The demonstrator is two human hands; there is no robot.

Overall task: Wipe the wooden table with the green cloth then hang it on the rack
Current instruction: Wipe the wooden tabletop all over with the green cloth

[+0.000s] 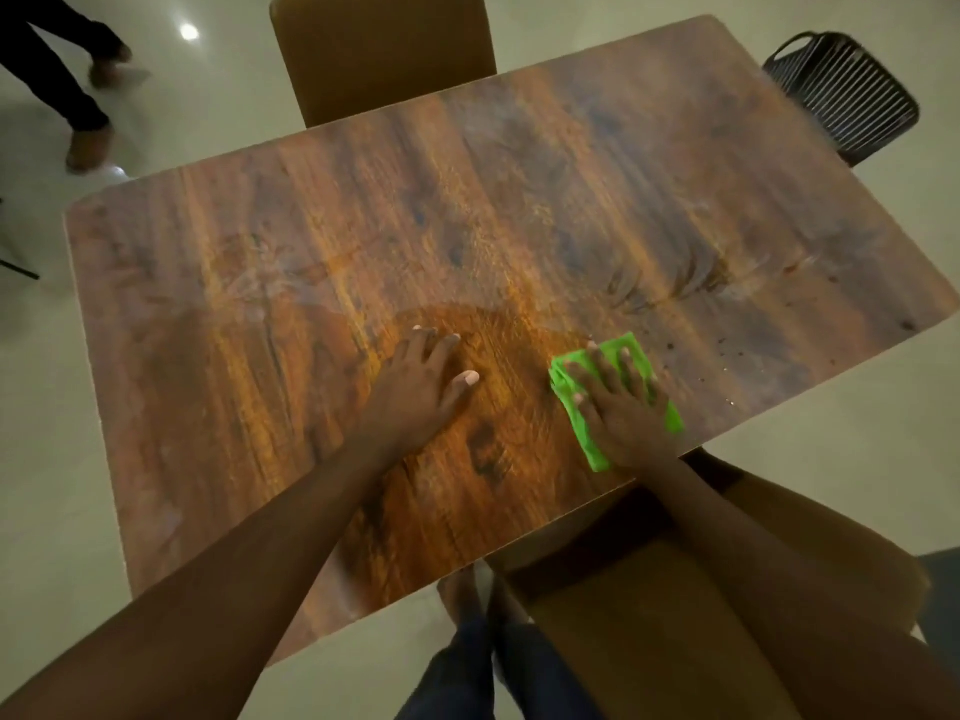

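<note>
— Green cloth (623, 402) lay flat on the wooden table (363, 241), close to the near edge and over toward the right side, and the right hand (621, 407) was pressed down on top of it.

— How were those fingers (597, 363) set?

— Spread apart and stretched forward across the cloth, palm down, not curled around it. Green showed past the fingertips, along the thumb side and beside the wrist.

— And the other hand?

— Left hand (421, 392) was flat on the bare wood, just left of the cloth and not touching it. Its fingers lay loosely apart with the thumb stuck out toward the cloth, holding nothing.

— What about the tabletop itself?

— Grainy brown wood with pale smeary streaks on the left and far parts, and dark specks (727, 350) scattered to the right of the cloth.

— Anything around the table?

— One tan chair (384, 54) tucked in at the far side, another tan chair (649, 615) at the near side under the right forearm. A dark slatted basket (841, 90) stood on the floor by the far right corner. Another person's legs (57, 70) in dark trousers were on the pale floor (47, 433) at top left, blurred. The wearer's own bare feet (462, 595) showed below the near edge.
</note>
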